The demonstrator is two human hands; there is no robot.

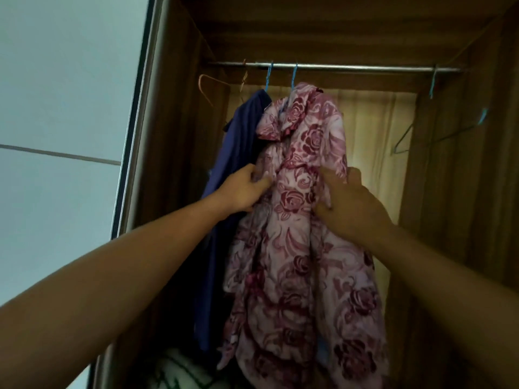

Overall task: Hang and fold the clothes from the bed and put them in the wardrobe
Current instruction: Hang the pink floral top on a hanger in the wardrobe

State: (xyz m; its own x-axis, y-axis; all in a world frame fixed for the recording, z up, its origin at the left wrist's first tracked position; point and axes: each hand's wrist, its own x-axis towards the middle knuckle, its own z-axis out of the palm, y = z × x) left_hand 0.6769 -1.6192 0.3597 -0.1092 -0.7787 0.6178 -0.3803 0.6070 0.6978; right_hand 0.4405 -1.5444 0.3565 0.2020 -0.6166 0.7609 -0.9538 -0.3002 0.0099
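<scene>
The floral garment (297, 220) hangs at frame centre inside the wardrobe (174, 136), on a blue hanger (294, 77) hooked over the rail (351, 68); the fabric is bunched and twisted below the collar. The left hand (244, 190) pinches its left edge between thumb and curled fingers. The right hand (351, 203) faces away from the camera, fingers dug into a fold on the right side, apparently gripping it. Recommended: draw both edges outward and down evenly to spread the shoulders across the hanger, pulling lightly so the hook stays seated. The navy garment (238, 141) touches it on the left; keep them separate. An empty wire hanger (415, 138) hangs at right, well apart.
</scene>
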